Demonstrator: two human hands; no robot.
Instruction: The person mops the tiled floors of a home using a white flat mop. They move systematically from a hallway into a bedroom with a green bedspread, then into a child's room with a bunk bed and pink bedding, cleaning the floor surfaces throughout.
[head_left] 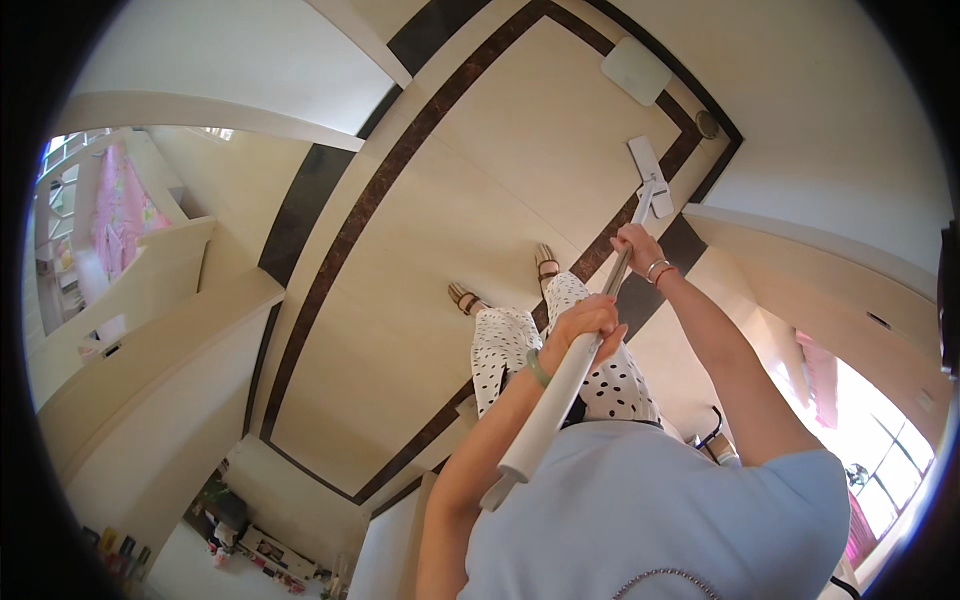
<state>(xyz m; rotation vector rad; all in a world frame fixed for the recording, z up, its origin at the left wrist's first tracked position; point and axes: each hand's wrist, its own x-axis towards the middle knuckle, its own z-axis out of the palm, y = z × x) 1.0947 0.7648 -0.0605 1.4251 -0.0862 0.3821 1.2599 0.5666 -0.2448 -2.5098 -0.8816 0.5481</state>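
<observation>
The person holds a long-handled flat mop (590, 320) with both hands. The left hand (585, 322) grips the thick white part of the handle about midway along it, fingers wrapped fully around the shaft; a green bangle (537, 368) sits on that wrist. The right hand (637, 246) is farther down the handle, toward the mop head, fingers closed around the thinner grey shaft, with thin bracelets (657, 270) on the wrist. The white rectangular mop head (650, 176) lies flat on the floor (480, 180), just beyond the right hand, across a dark brown border band (380, 190) in the cream tiles. Past the mop head a pale mat (636, 70) lies on the floor, and a small round object (707, 124) sits just beside the mop head near the wall. The person's sandalled feet (505, 282) stand on the floor, on the near side of the mop head.
</observation>
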